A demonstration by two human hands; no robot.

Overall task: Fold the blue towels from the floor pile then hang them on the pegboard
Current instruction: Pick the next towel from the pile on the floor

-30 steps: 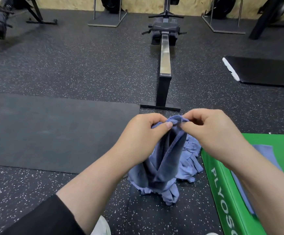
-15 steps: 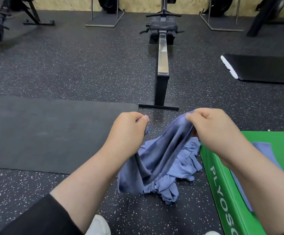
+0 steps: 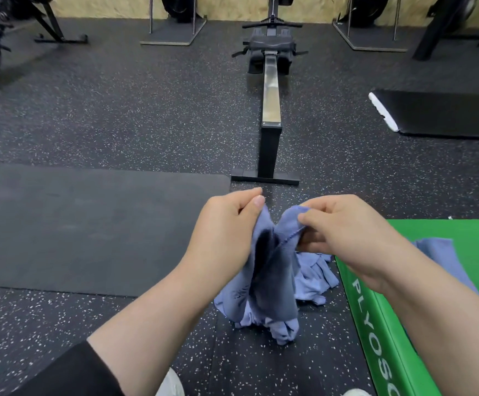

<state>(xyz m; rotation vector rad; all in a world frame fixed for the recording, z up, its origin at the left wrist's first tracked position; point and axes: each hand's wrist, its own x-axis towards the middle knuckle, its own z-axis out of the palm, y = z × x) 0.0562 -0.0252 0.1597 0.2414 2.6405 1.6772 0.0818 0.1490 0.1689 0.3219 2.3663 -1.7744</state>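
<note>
A blue towel (image 3: 275, 270) hangs in front of me, held by its top edge. My left hand (image 3: 226, 232) pinches its left corner between thumb and forefinger. My right hand (image 3: 344, 232) pinches the right part of the edge, close to the left hand. Below the hanging towel lies the pile of blue towels (image 3: 312, 278) on the speckled floor. Another blue towel (image 3: 444, 258) lies on top of the green plyo box (image 3: 375, 315) at the right, partly hidden by my right forearm. No pegboard is in view.
A rowing machine (image 3: 271, 90) stretches away straight ahead, its foot just beyond my hands. A dark mat (image 3: 75, 224) lies on the floor at the left, another black mat (image 3: 447, 112) at the far right. Gym stands line the back wall. My white shoes show at the bottom.
My hands spread the towel's top edge apart half a second ago, then came back close together. The towel now hangs narrower between them.
</note>
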